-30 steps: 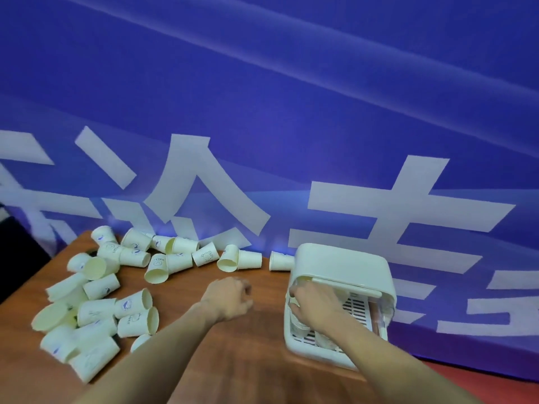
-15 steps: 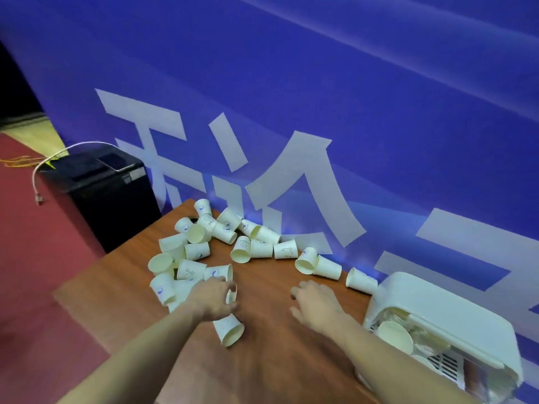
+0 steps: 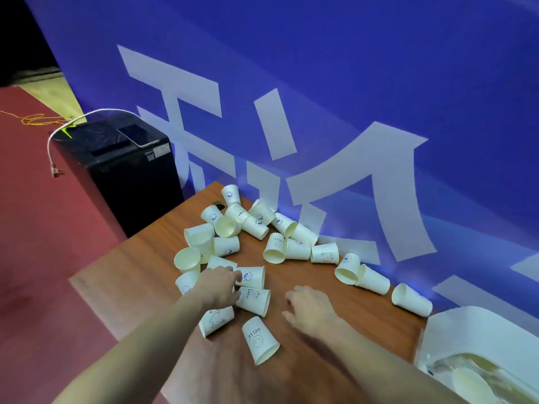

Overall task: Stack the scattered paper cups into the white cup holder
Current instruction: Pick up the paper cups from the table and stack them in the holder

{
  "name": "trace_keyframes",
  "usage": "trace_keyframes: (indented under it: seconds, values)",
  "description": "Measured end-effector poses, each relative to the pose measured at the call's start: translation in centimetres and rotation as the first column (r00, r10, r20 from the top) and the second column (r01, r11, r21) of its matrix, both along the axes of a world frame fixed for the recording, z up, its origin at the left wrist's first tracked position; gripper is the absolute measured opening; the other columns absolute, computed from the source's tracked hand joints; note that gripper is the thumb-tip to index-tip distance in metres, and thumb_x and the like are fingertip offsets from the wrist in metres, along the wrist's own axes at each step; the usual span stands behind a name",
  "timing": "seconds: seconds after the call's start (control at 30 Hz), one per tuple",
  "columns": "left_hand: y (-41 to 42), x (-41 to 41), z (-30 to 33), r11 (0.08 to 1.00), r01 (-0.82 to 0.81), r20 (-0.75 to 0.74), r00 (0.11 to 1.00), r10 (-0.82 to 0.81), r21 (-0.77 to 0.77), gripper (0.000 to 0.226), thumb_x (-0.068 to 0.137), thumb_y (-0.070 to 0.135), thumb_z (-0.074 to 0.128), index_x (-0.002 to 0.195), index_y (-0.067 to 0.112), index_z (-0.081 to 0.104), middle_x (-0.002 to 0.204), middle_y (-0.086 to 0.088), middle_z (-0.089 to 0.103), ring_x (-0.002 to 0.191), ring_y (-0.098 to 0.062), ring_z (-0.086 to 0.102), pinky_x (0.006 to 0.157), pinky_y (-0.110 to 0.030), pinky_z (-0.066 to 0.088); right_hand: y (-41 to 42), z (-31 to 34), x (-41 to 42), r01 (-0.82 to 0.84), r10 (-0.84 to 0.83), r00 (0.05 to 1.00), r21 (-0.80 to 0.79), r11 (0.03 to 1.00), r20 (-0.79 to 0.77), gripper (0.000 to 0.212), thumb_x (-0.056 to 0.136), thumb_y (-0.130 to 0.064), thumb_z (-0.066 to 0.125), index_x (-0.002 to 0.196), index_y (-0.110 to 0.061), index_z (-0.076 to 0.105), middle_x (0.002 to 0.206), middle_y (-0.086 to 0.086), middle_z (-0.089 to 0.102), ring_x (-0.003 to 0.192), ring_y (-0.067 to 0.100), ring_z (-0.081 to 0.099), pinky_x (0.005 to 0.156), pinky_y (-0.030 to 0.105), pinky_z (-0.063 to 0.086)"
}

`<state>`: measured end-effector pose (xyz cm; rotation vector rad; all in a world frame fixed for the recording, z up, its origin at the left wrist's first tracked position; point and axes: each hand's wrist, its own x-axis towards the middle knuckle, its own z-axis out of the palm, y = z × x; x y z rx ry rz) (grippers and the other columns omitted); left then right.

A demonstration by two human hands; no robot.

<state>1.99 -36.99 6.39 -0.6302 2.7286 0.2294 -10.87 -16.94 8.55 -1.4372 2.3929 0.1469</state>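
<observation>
Several white paper cups (image 3: pixel 274 248) lie scattered on their sides across the far left of the wooden table (image 3: pixel 315 371). My left hand (image 3: pixel 217 285) rests palm down on the near cups, fingertips touching a cup with a blue print (image 3: pixel 252 277); the palm hides whether it grips anything. My right hand (image 3: pixel 312 310) hovers over bare wood to the right, fingers spread, holding nothing. A "HELLO" cup (image 3: pixel 260 339) lies just in front of both hands. The white cup holder (image 3: pixel 469 330) stands at the bottom right with cups inside it.
A blue banner with white characters (image 3: pixel 350 126) runs along the table's far edge. A black bin (image 3: pixel 122 167) with a phone and a white cable on top stands left of the table on the red floor. The table's left edge lies close to the cups.
My view has swung left, away from the holder. My right hand left the holder and came over to the cups. My left hand reached further into the pile.
</observation>
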Motion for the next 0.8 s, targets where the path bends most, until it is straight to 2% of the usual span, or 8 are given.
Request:
trace_keyframes:
  seconds: [0.2, 0.33, 0.47, 0.57, 0.6, 0.67, 0.73, 0.8]
  values:
    - [-0.7, -3.3, -3.3, 0.991, 0.128, 0.067, 0.99, -0.125, -0.044, 0.047, 0.091, 0.021, 0.048, 0.137, 0.028, 0.044, 0.129, -0.001, 0.053, 0.118, -0.023, 0.051, 0.088, -0.038, 0.042, -2.6, -3.5, 0.4, 0.218, -0.221, 0.957, 0.038, 0.975, 0.185, 0.025, 0.09, -0.043, 0.059, 0.103, -0.023, 0.064, 0.107, -0.002, 0.063, 0.101, 0.02, 0.059, 0.084, 0.035, 0.048]
    - [-1.3, -5.1, -4.8, 0.961, 0.254, 0.101, 0.964, -0.244, -0.105, 0.055, 0.09, 0.012, 0.05, 0.14, 0.029, 0.036, 0.124, -0.003, 0.054, 0.114, -0.025, 0.054, 0.084, -0.038, 0.043, -3.8, -5.4, 0.5, 0.336, -0.341, 0.907, 0.062, 0.94, 0.249, 0.024, 0.09, -0.044, 0.059, 0.099, -0.023, 0.065, 0.103, -0.005, 0.067, 0.097, 0.018, 0.063, 0.083, 0.034, 0.05]
    - [-2.0, -7.0, -5.1, 0.915, 0.379, 0.113, 0.924, -0.366, -0.139, 0.061, 0.092, 0.008, 0.052, 0.144, 0.029, 0.03, 0.118, -0.004, 0.059, 0.105, -0.028, 0.06, 0.075, -0.036, 0.04, -5.1, -6.9, 0.6, 0.367, -0.379, 0.886, 0.095, 0.925, 0.266, 0.029, 0.092, -0.044, 0.055, 0.106, -0.021, 0.066, 0.109, -0.001, 0.067, 0.103, 0.021, 0.063, 0.087, 0.037, 0.05]
    - [-2.2, -8.1, -5.4, 0.881, 0.446, 0.137, 0.894, -0.427, -0.158, 0.059, 0.091, 0.006, 0.053, 0.14, 0.03, 0.032, 0.105, -0.002, 0.065, 0.088, -0.027, 0.066, 0.057, -0.031, 0.035, -5.7, -8.1, 0.5, 0.405, -0.421, 0.858, 0.115, 0.907, 0.294, 0.033, 0.089, -0.048, 0.057, 0.106, -0.022, 0.066, 0.108, -0.003, 0.067, 0.103, 0.021, 0.063, 0.084, 0.035, 0.049]
    - [-2.3, -8.4, -5.4, 0.873, 0.46, 0.159, 0.885, -0.437, -0.159, 0.057, 0.091, 0.005, 0.052, 0.138, 0.03, 0.033, 0.101, -0.001, 0.066, 0.084, -0.026, 0.066, 0.054, -0.031, 0.034, -5.9, -8.4, 0.6, 0.433, -0.448, 0.835, 0.121, 0.893, 0.318, 0.032, 0.088, -0.048, 0.058, 0.105, -0.023, 0.067, 0.107, -0.004, 0.068, 0.102, 0.021, 0.064, 0.082, 0.033, 0.049]
    - [-2.4, -8.9, -5.8, 0.859, 0.483, 0.204, 0.87, -0.449, -0.168, 0.051, 0.092, 0.007, 0.052, 0.136, 0.029, 0.038, 0.101, 0.0, 0.066, 0.087, -0.025, 0.066, 0.061, -0.032, 0.038, -6.3, -9.0, 0.6, 0.521, -0.527, 0.745, 0.137, 0.843, 0.409, 0.027, 0.088, -0.045, 0.06, 0.102, -0.023, 0.069, 0.099, -0.006, 0.069, 0.094, 0.017, 0.065, 0.078, 0.031, 0.049]
    - [-2.4, -9.2, -5.9, 0.837, 0.512, 0.252, 0.85, -0.462, -0.193, 0.043, 0.093, 0.01, 0.054, 0.132, 0.026, 0.045, 0.109, 0.001, 0.065, 0.095, -0.023, 0.065, 0.068, -0.033, 0.04, -6.5, -9.5, 0.6, 0.59, -0.574, 0.658, 0.139, 0.795, 0.488, 0.016, 0.087, -0.037, 0.063, 0.089, -0.024, 0.071, 0.083, -0.008, 0.066, 0.08, 0.014, 0.062, 0.073, 0.029, 0.049]
    - [-2.3, -9.3, -5.8, 0.813, 0.539, 0.28, 0.833, -0.477, -0.219, 0.039, 0.092, 0.011, 0.056, 0.129, 0.021, 0.05, 0.113, 0.0, 0.064, 0.099, -0.023, 0.064, 0.069, -0.033, 0.039, -6.7, -10.1, 0.6, 0.623, -0.59, 0.624, 0.129, 0.771, 0.513, 0.015, 0.085, -0.033, 0.065, 0.074, -0.023, 0.067, 0.07, -0.009, 0.06, 0.073, 0.015, 0.06, 0.071, 0.031, 0.05]
